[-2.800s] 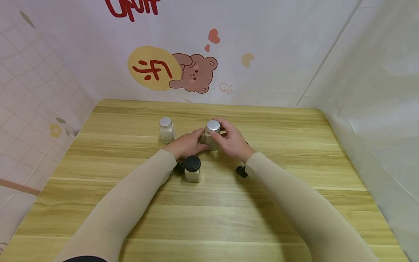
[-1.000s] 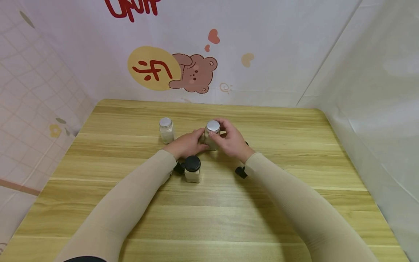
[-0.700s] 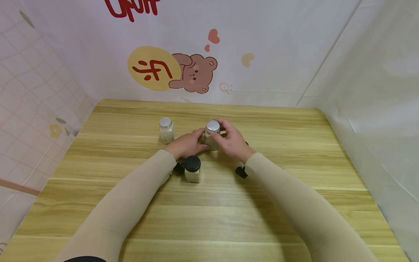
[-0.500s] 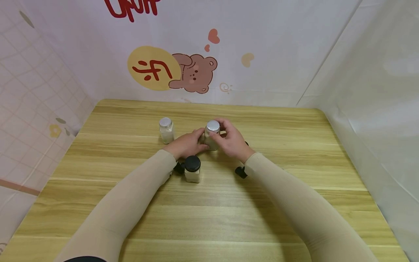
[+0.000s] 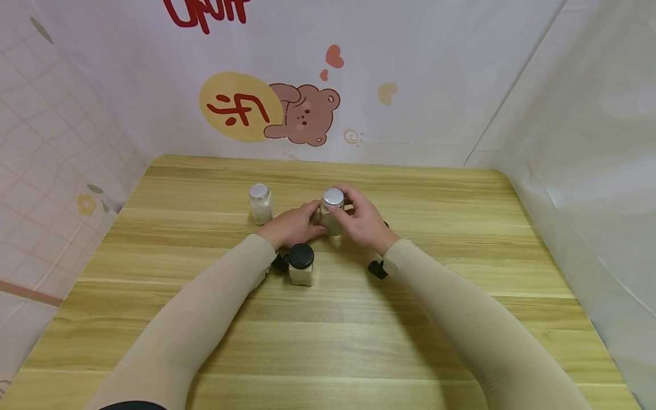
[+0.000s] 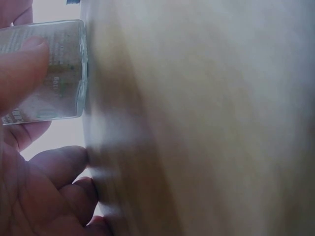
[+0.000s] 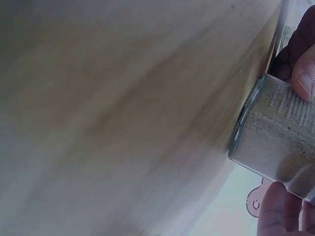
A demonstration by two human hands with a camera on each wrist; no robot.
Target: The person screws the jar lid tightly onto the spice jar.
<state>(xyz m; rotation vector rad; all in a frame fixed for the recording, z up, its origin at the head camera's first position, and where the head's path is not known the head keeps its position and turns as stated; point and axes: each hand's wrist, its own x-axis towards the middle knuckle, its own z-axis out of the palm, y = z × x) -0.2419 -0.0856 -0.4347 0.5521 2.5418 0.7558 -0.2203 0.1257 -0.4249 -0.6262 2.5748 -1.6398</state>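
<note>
A square glass jar [image 5: 331, 224] with a silver lid [image 5: 333, 197] stands upright between my hands. My left hand [image 5: 293, 224] grips its lower body from the left; in the left wrist view, a thumb crosses the printed text on the glass jar [image 6: 64, 91]. From the right, my right hand [image 5: 365, 222] holds the upper part, its thumb in front just below the lid and fingers behind. Speckled, greyish-brown powder shows through the jar [image 7: 275, 130] in the right wrist view. The lid lies outside both wrist views.
A second silver-lidded jar [image 5: 262, 209] with pale contents stands beyond my left wrist. Close to that forearm, on its near side, is a black-lidded jar [image 5: 302, 274]. All rest on a wood-grain table [image 5: 318, 341], with a printed white curtain [image 5: 420, 68] behind it.
Both hands keep their places on the jar, with at most a tiny shift of the right thumb. The other jars have not moved.
</note>
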